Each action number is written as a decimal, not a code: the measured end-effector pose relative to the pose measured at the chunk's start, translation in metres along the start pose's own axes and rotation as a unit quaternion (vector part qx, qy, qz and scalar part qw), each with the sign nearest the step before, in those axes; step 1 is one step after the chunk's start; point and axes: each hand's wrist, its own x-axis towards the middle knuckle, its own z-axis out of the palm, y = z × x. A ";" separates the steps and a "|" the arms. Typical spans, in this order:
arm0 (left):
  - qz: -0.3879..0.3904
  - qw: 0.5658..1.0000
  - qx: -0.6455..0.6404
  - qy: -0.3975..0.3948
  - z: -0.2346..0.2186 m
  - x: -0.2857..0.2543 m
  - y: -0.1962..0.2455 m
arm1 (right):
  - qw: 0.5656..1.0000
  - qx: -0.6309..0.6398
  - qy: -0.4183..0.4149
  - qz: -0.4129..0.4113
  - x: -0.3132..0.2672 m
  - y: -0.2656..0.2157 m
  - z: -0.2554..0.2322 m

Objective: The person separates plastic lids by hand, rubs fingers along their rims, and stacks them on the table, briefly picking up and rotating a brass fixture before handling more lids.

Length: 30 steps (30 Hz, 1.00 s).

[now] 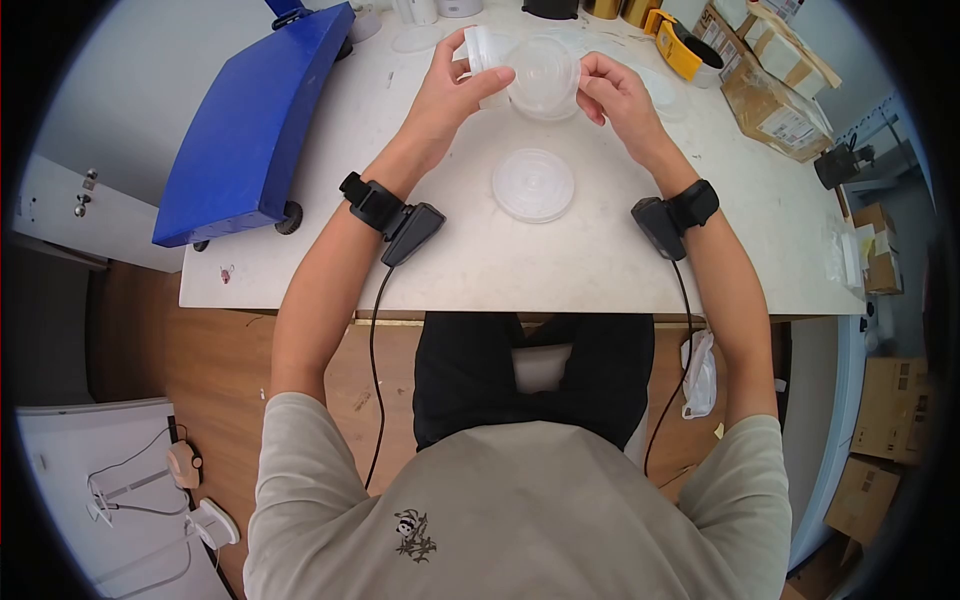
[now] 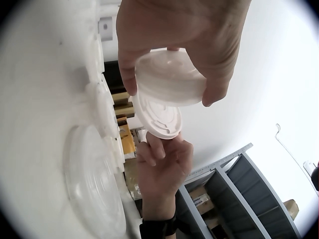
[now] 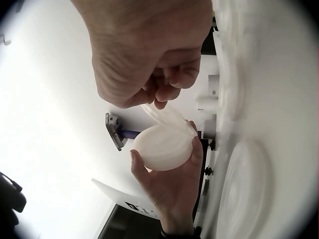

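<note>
The left hand (image 1: 450, 95) grips a short round translucent container (image 1: 482, 62) by its sides, thumb on one side and fingers on the other. In the left wrist view, that container (image 2: 167, 82) is tilted between thumb and fingers. The right hand (image 1: 622, 105) pinches the rim of a clear round lid (image 1: 545, 78), held beside the container; in the left wrist view the lid (image 2: 158, 115) shows raised rings. Whether lid and container touch cannot be told. Another round translucent lid (image 1: 533, 186) lies flat on the white table, nearer the body, below both hands.
A blue platform on small wheels (image 1: 255, 120) stands at the left of the table (image 1: 400, 270). Further clear lids lie at the back. A yellow and black tape dispenser (image 1: 680, 48) and cardboard boxes (image 1: 775, 105) are at the back right. Cables hang from both wrist cameras.
</note>
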 end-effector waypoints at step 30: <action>-0.029 0.999 0.025 -0.025 0.008 -0.008 0.011 | 0.930 0.039 0.331 -0.153 0.018 0.017 -0.057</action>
